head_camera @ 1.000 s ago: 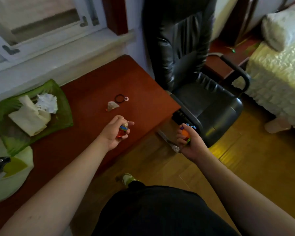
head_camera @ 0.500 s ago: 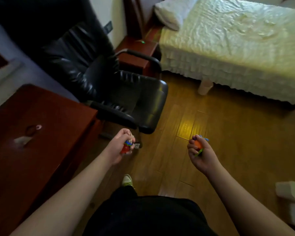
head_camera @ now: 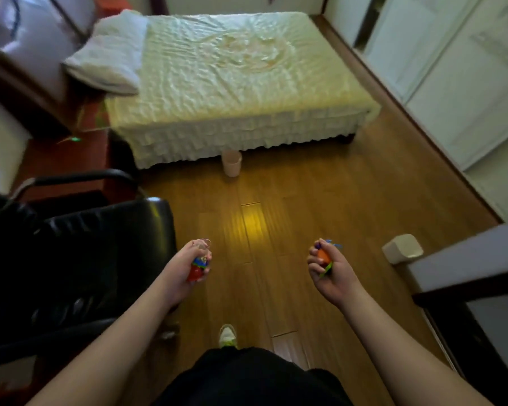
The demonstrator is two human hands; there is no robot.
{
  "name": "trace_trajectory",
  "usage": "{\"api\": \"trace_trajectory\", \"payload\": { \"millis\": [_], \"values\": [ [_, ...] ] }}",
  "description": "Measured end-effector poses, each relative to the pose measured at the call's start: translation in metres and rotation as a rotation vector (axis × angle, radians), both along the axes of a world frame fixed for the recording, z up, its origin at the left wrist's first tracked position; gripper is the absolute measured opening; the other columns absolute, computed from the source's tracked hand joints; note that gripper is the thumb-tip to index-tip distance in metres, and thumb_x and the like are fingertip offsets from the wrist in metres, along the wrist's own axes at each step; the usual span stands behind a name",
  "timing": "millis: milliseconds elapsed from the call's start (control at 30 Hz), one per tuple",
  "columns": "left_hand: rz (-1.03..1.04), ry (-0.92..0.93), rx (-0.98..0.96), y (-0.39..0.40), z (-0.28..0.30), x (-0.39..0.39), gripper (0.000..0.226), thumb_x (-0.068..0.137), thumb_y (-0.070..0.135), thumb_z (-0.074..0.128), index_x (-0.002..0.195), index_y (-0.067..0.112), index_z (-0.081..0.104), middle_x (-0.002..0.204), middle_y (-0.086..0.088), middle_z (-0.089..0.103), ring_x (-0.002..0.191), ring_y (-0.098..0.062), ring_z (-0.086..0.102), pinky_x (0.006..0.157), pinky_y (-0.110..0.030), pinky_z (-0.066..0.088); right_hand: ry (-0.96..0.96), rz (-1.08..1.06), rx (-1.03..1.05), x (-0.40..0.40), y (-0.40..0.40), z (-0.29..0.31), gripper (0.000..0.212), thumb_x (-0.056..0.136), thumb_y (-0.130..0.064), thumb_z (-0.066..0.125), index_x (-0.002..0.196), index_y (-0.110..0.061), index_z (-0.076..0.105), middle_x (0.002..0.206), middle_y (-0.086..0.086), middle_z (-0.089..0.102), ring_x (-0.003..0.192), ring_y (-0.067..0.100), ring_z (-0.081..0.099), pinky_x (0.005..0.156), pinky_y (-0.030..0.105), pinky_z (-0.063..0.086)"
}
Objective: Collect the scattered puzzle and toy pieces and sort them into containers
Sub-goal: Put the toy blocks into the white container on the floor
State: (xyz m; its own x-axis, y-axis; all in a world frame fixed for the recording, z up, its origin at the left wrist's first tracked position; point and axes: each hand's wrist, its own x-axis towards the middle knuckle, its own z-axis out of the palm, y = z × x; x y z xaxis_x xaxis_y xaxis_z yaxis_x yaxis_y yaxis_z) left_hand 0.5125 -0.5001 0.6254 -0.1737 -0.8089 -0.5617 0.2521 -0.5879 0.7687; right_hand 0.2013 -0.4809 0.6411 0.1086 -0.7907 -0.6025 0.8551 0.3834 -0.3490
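Head view shows your left hand (head_camera: 185, 266) with fingers curled round a red and blue toy piece (head_camera: 198, 268), a thin loop sticking up above the knuckles. Your right hand (head_camera: 332, 272) clenches an orange piece with green and blue bits (head_camera: 323, 257). Both hang over the wooden floor (head_camera: 291, 200), beside the black chair (head_camera: 79, 253). No sorting container is clearly in view. Loosen either grip while walking and a small bit could drop and roll under the bed (head_camera: 232, 83).
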Motion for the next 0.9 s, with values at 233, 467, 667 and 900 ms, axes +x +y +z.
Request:
{"api": "trace_trajectory", "payload": {
  "millis": [233, 467, 667, 900],
  "values": [
    [-0.441, -0.002, -0.047, -0.106, 0.008, -0.108, 0.007, 0.087, 0.014, 0.052, 0.084, 0.02, 0.05, 0.075, -0.006, 0.053, 0.057, -0.019, 0.048, 0.045, -0.023, 0.03, -0.01, -0.354, -0.012, -0.074, -0.019, 0.013, 0.027, 0.067, -0.011, 0.08, 0.08, -0.009, 0.056, 0.066, 0.001, 0.048, 0.045, 0.005, 0.038, 0.035, 0.014, 0.031],
    [-0.612, 0.047, 0.005, -0.161, 0.011, -0.246, 0.021, 0.097, 0.029, 0.048, 0.078, 0.019, 0.049, 0.068, -0.005, 0.053, 0.053, -0.018, 0.046, 0.045, -0.024, 0.025, 0.012, -0.597, 0.073, -0.162, -0.024, 0.009, 0.015, 0.095, -0.021, 0.053, 0.086, -0.01, 0.054, 0.069, 0.0, 0.048, 0.049, 0.004, 0.039, 0.038, 0.012, 0.031],
    [-0.703, -0.014, 0.006, -0.208, 0.005, -0.367, 0.012, 0.093, 0.019, 0.047, 0.083, 0.013, 0.047, 0.074, -0.008, 0.056, 0.053, -0.019, 0.047, 0.043, -0.025, 0.026, 0.0, -0.716, 0.121, -0.258, -0.052, -0.011, 0.014, 0.095, -0.021, 0.053, 0.087, -0.01, 0.054, 0.069, 0.0, 0.051, 0.049, 0.004, 0.04, 0.039, 0.011, 0.032],
    [-0.742, -0.002, 0.023, -0.251, 0.015, -0.48, 0.008, 0.096, 0.021, 0.044, 0.095, 0.013, 0.045, 0.074, -0.009, 0.056, 0.054, -0.02, 0.048, 0.043, -0.025, 0.028, 0.046, -0.71, 0.195, -0.358, -0.09, -0.012, 0.014, 0.094, -0.022, 0.055, 0.09, -0.008, 0.054, 0.07, 0.002, 0.052, 0.049, 0.005, 0.042, 0.038, 0.012, 0.033]
  ]
}}
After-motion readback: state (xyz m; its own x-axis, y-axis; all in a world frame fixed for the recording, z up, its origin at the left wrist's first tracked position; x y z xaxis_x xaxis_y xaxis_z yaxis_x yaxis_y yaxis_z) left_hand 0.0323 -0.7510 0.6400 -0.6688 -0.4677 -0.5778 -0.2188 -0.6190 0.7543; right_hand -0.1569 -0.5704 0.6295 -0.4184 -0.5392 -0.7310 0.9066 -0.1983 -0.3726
